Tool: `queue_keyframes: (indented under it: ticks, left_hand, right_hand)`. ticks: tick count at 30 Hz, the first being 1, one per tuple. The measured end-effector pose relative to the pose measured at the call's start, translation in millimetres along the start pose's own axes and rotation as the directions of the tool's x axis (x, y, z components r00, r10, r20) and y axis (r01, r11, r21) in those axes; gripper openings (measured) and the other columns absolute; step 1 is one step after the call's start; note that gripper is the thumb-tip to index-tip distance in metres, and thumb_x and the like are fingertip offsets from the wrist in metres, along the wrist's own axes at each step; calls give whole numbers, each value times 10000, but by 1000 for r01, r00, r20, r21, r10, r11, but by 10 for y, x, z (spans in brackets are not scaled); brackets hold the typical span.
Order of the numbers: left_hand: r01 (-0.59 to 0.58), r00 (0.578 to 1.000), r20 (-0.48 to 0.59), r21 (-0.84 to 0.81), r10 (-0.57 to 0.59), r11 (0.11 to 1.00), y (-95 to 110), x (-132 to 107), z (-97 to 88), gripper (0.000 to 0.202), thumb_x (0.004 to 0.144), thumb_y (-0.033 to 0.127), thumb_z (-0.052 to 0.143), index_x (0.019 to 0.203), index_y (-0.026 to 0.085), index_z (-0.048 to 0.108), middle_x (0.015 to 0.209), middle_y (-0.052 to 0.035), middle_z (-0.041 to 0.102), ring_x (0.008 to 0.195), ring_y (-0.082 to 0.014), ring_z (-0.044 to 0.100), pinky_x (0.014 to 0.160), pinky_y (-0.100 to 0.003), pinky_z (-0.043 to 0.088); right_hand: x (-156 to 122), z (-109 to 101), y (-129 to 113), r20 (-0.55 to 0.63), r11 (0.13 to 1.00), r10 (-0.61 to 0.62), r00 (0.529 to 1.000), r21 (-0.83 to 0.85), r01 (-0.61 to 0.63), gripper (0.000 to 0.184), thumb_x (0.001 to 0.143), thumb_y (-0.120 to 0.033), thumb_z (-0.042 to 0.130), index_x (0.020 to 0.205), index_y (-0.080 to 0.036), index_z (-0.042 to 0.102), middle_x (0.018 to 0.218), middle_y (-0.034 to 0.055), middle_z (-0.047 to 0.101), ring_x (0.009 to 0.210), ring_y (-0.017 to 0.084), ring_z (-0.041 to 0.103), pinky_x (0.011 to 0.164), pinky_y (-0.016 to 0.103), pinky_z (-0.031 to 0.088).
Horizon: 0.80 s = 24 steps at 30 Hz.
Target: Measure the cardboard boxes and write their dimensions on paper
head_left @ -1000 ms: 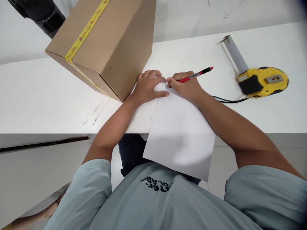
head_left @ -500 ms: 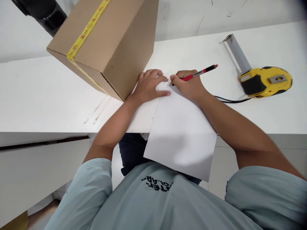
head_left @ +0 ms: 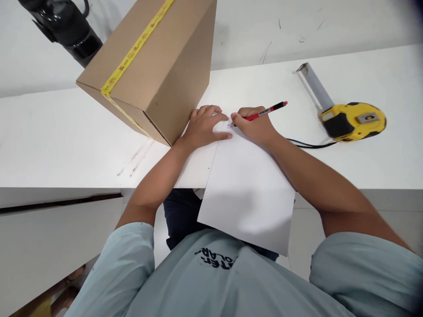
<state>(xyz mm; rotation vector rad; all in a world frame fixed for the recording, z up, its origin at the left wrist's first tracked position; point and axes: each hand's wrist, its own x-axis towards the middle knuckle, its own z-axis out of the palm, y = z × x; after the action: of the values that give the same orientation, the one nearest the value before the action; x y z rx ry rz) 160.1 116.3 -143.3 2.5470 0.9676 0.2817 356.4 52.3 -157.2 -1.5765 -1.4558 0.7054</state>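
A red and black pen (head_left: pixel 262 112) is pinched in my right hand (head_left: pixel 258 127), its tip on the paper's upper left corner beside small handwritten marks. The white sheet of paper (head_left: pixel 249 176) lies on the table, its lower part hanging over the front edge above my lap. My left hand (head_left: pixel 205 127) rests with fingers and thumb apart, fingertips and thumb on the paper's left margin. Right against that hand and wrist stands a large cardboard box (head_left: pixel 180 83) with yellow printed tape.
On the white table (head_left: pixel 59 141), a yellow and black tape measure (head_left: pixel 355 121) lies to the right, blade partly out, with a black strap. A black bottle (head_left: pixel 66 31) stands behind the box. A wall runs along the back. At lower left, part of another person's body shows below the table.
The whole view has shifted, so table, box and tape measure appear slightly lower. My left hand stays on the paper; the pen remains at the same corner, with the writing slightly more visible.
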Motion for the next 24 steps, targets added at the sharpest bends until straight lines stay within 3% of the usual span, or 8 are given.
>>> queue_keyframes:
  ticks: [6, 13, 19, 24]
  left_hand:
    - [-2, 1000, -1, 11, 2, 1000, 3, -6, -6, 507, 883, 617, 795, 1309, 346, 749, 1530, -71, 607, 1487, -355, 461, 1237, -519, 302]
    - [8, 1000, 5, -2, -8, 1000, 17, -13, -16, 511, 889, 617, 792, 1321, 350, 739, 1535, -61, 604, 1488, -338, 453, 1241, -509, 291]
    - [6, 1000, -3, -2, -6, 1000, -7, -1, 9, 518, 882, 636, 790, 1308, 344, 744, 1543, -63, 600, 1486, -339, 452, 1243, -504, 290]
    - [10, 1000, 3, -5, -10, 1000, 0, -4, 3, 528, 877, 641, 789, 1313, 347, 739, 1544, -66, 599, 1493, -346, 448, 1244, -512, 293]
  right_hand:
    - [-4, -9, -24, 49, 1000, 11, 999, 28, -12, 439, 903, -506, 703, 597, -221, 569, 657, 26, 631, 645, 154, 530, 605, 317, 420]
    - [-5, -6, 17, -22, 1000, -4, 1000, -8, 4, 583, 928, -572, 691, 542, -227, 422, 612, 16, 568, 610, 140, 455, 587, 321, 382]
    - [-2, -33, -7, 57, 1000, 15, 998, 24, -16, 433, 918, -493, 703, 599, -217, 605, 642, 21, 608, 632, 147, 502, 602, 321, 383]
    - [-3, -26, -49, 17, 999, 22, 1000, 27, -23, 416, 921, -429, 706, 583, -217, 589, 607, 1, 566, 605, 132, 462, 617, 321, 390]
